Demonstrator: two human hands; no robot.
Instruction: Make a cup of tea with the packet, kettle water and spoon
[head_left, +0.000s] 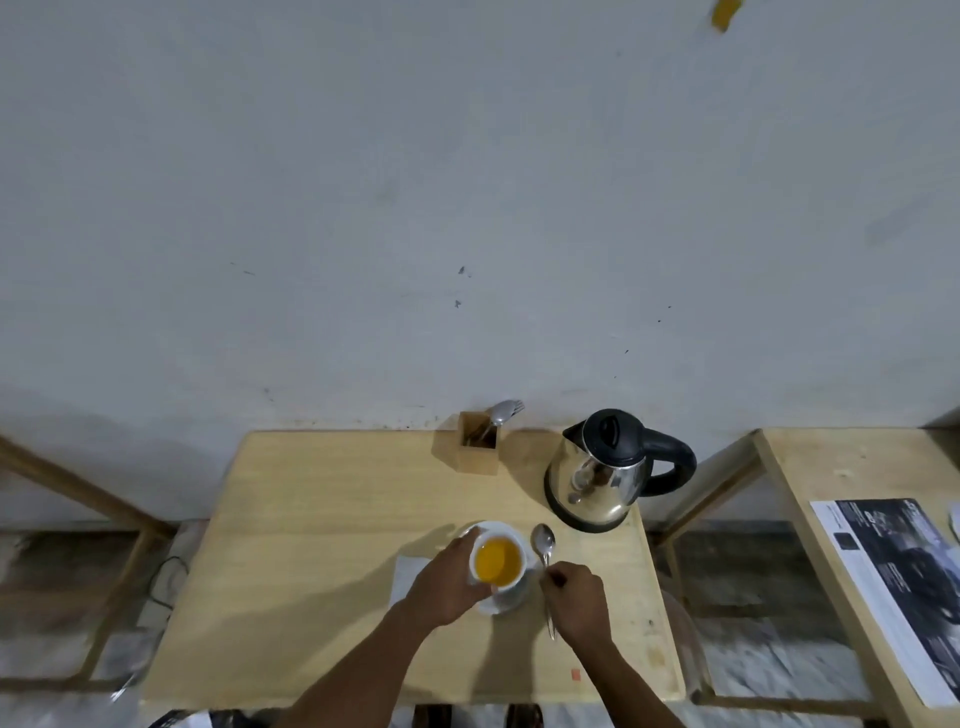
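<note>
Near the table's (322, 545) front edge, right of centre, the left hand (449, 584) wraps the white cup (498, 564) of amber tea on its saucer (506, 603). Beside it the right hand (579, 597) pinches the spoon (545, 558) mid-handle, clear of the cup, bowl aimed at the kettle (602, 473) by the back edge, handle trailing toward the front. To stir well, I'd steady the cup and dip gently.

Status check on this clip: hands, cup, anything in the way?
Left hand shut on cup, full of yellow liquid, over saucer. Right hand shut on spoon, out of the cup. Kettle parked behind; nothing in the way.
</note>
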